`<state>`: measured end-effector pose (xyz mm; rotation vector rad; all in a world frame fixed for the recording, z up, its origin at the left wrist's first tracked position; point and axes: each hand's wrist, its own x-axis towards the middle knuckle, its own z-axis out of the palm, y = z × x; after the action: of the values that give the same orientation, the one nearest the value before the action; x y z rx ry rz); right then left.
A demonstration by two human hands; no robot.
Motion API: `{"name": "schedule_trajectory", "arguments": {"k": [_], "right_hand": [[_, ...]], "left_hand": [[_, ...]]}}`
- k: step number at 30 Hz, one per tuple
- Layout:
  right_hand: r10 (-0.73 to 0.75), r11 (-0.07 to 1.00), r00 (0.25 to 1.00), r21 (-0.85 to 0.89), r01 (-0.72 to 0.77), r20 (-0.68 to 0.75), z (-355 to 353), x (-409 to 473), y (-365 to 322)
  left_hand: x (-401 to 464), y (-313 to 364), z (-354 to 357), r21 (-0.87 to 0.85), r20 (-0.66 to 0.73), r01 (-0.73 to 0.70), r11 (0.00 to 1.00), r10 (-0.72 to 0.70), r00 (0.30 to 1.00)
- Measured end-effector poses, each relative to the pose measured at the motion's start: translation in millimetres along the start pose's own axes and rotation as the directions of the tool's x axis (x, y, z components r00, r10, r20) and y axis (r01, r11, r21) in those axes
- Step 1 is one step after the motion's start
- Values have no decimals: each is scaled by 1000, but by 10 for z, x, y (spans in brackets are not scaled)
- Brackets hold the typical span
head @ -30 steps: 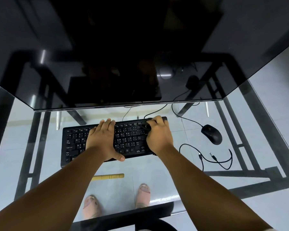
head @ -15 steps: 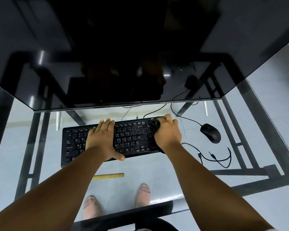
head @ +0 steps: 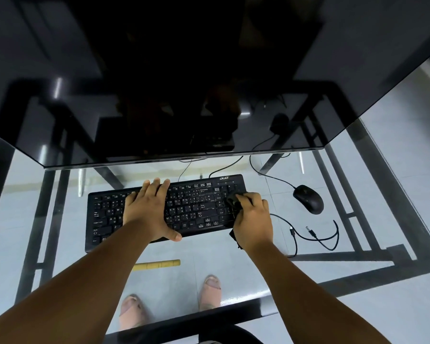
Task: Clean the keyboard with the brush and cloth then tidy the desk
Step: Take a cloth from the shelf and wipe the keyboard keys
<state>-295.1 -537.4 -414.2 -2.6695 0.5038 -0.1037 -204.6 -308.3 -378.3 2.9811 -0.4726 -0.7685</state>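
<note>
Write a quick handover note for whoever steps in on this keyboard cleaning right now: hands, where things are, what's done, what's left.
Left hand: flat, fingers straight, pressing the keyboard down on its left half to steady it.
Right hand: grip closed on a dark cloth, over the keyboard's right end.
Keyboard lies on the glass desk below the monitor. Mouse and a loose cable lie to its right. I cannot make out a brush for certain.
Done: cannot tell how much is wiped.
Left: finish wiping, then tidy the desk, probably the cable and mouse.

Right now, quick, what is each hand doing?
Left hand: open, fingers flat on the keyboard.
Right hand: curled round a dark cloth, pressing it onto the keys.
</note>
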Motion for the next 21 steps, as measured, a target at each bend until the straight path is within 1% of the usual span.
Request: {"name": "schedule_trajectory", "arguments": {"k": [2,6,8,12,14,18,21], "right_hand": [[-43,999,999,1,43,9,-23,-8,48],[-18,1000,1000,-1,18,1,-66,302,29],[-31,1000,1000,-2,31,4,-52,503,-49],[-76,997,995,-11,76,64,-28,690,-90],[-102,995,993,1,103,55,-34,615,-22],[-127,991,991,35,129,-46,-53,142,227],[-146,987,987,57,150,-68,-60,-77,355]], "left_hand": [[1,12,-4,6,3,0,1000,0,1000],[26,39,-24,4,9,1,1000,-1,1000],[30,46,-39,6,11,3,1000,-3,1000],[20,50,-53,14,17,13,1000,-14,1000],[12,48,-62,23,17,18,1000,-19,1000],[6,73,-78,25,13,22,999,-22,1000],[-2,105,-94,29,16,34,999,-34,999]]}}
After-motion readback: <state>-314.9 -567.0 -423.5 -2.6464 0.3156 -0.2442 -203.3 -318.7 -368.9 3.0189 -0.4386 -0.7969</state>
